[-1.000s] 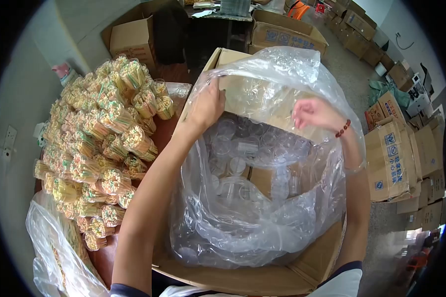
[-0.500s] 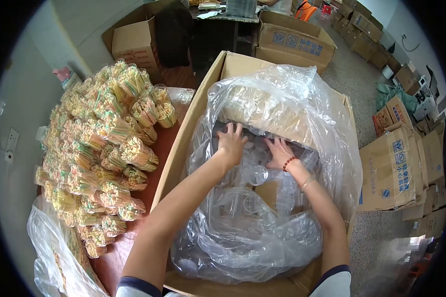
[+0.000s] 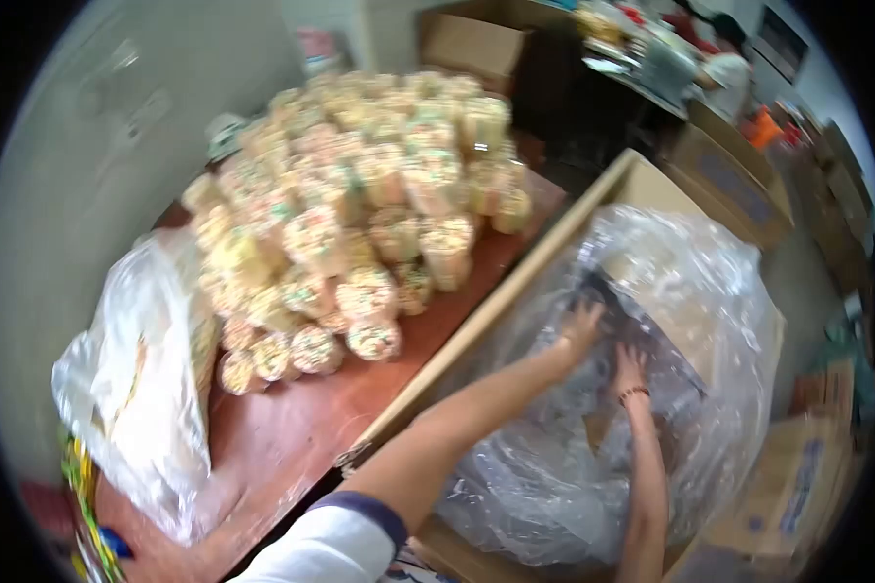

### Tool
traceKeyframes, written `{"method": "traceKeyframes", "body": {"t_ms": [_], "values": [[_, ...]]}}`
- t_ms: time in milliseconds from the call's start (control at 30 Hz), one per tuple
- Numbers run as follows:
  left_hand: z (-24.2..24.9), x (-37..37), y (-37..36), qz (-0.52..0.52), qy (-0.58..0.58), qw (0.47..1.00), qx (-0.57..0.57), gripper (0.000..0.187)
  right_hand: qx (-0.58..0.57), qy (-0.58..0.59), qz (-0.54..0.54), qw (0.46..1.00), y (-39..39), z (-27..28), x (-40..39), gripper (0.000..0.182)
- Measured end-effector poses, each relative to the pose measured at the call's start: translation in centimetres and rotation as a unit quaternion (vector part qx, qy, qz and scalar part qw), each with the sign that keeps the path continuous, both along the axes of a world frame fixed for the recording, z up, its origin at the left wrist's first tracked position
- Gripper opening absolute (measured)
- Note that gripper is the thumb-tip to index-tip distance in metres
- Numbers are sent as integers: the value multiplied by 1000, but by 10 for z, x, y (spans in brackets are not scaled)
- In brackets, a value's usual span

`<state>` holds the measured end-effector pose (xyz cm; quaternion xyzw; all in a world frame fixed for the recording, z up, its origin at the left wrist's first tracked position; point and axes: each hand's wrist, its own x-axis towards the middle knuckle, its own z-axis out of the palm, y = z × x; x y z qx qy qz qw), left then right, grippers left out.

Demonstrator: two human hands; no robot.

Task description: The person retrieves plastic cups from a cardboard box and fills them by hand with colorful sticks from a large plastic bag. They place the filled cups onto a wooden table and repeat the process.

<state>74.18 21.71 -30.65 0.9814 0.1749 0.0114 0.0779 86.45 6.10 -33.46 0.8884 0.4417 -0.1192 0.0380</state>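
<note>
A large cardboard box lined with a clear plastic bag stands in front of me. Both of my hands reach into it. My left hand is at the dark gap below a tan cardboard piece, its fingers apart. Just to its right, my right hand has its fingers stretched out and a red bead bracelet at the wrist. Beneath the hands lie clear plastic things, cup-like in the earlier view but smeared by motion now. Neither hand visibly lifts anything.
On the reddish table to the left stands a big pile of bundled pale sticks in clear cups. A white plastic bag lies near the wall. Other cardboard boxes stand behind and to the right. A person sits at a far table.
My view has swung left, so the box and hands now sit further right in the picture and more of the table shows. Both hands remain inside the box, fingers still apart.
</note>
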Motion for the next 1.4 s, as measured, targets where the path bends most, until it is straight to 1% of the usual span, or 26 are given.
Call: {"method": "traceKeyframes", "body": {"t_ms": [33, 67, 100, 133, 167, 233, 367, 433, 467, 533, 567, 600, 667, 733, 800, 867, 900, 933, 967, 1000, 1033, 1067, 1200, 1267, 1300, 1400], "values": [[-91, 46, -11, 115, -93, 989, -15, 41, 2, 3, -3, 1000, 4, 2, -1, 122], [-57, 24, -17, 60, -50, 997, 19, 43, 32, 7, 9, 999, -1, 3, -4, 118], [-83, 28, -32, 16, -42, 987, 155, 43, 54, -15, 11, 998, -18, -22, 10, 103], [-73, 27, -38, 9, -59, 994, 86, 41, 57, -2, 46, 997, -36, -38, 30, 92], [-94, 49, -42, 65, -132, 988, -52, 37, 108, 43, 46, 992, -50, -35, 27, 88], [-7, 18, -44, -3, -10, 999, -33, 39, 83, 45, 26, 995, -57, 7, 1, 84], [70, -6, -63, -5, -24, 993, -116, 40, 112, -16, 74, 991, -40, 34, 18, 83], [113, -25, -70, -18, -82, 979, -189, 41, 66, 135, -11, 989, -25, 106, 6, 81], [139, -39, -72, -20, -87, 978, -190, 41, 64, 129, -12, 990, -29, 134, 4, 81], [193, -90, -68, -76, -183, 963, -180, 41, 94, 138, 88, 982, -34, 188, -3, 79], [223, -129, -64, -93, -239, 948, -189, 42, 92, 135, 89, 983, -37, 217, -14, 79], [253, -175, -60, -110, -293, 929, -198, 44, 118, 125, 93, 981, -41, 249, -32, 70], [308, -277, -43, -143, -301, 903, -270, 45, 143, 113, 95, 979, -47, 307, -68, 61], [326, -380, -35, -96, -363, 887, -268, 36, 243, 88, 210, 943, -42, 360, -107, 52], [329, -467, -35, -14, -330, 902, -280, 28, 256, 120, 193, 939, -10, 406, -202, 48], [292, -526, -44, 122, -286, 921, -235, 27, 216, 259, 245, 909, 28, 426, -268, 48], [263, -548, -45, 196, -219, 933, -206, 34, 225, 254, 304, 890, 54, 414, -293, 48], [237, -563, -48, 253, -152, 939, -178, 44, 322, 201, 399, 835, 83, 375, -308, 50], [224, -573, -50, 322, -126, 924, -161, 44, 319, 174, 529, 767, 127, 370, -341, 49], [197, -578, -49, 355, -129, 921, -97, 41, 267, 237, 513, 780, 157, 358, -370, 40], [187, -582, -56, 364, -135, 919, -67, 37, 230, 203, 574, 759, 195, 331, -375, 40], [183, -586, -51, 383, -147, 912, -19, 33, 256, 174, 575, 757, 206, 310, -387, 29], [183, -595, -57, 399, -113, 908, -56, 42, 193, 185, 540, 798, 185, 294, -428, 27], [166, -600, -61, 380, -49, 924, 6, 49, 172, 215, 558, 783, 156, 297, -455, 35], [171, -598, -65, 369, -26, 929, -14, 50, 177, 232, 567, 771, 146, 288, -470, 37], [164, -605, -74, 359, -8, 933, -39, 53, 119, 200, 592, 772, 133, 240, -507, 30]]}}
